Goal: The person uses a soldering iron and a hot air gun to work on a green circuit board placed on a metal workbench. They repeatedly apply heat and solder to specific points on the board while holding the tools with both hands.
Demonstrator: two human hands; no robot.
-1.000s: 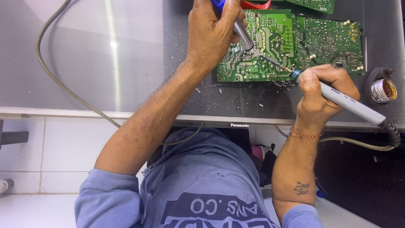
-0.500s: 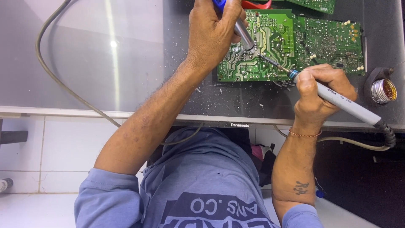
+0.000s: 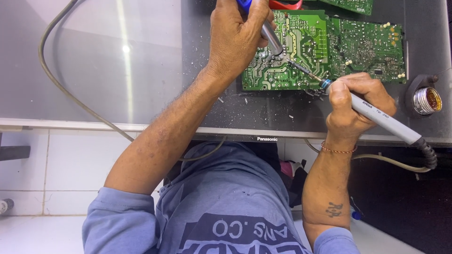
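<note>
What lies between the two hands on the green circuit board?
In the head view, between left hand and right hand: bare circuit board and the soldering iron tip.

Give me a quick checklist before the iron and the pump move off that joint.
1. Left hand grips the desoldering pump: ok.
2. Right hand holds the soldering iron like a pen: ok.
3. Iron tip and pump nozzle meet at one spot on the green circuit board: ok.
4. Solder melted: cannot tell.
5. Iron cable free of the board: ok.
6. Work surface free of solder scraps: not ok, bits scattered.
</note>
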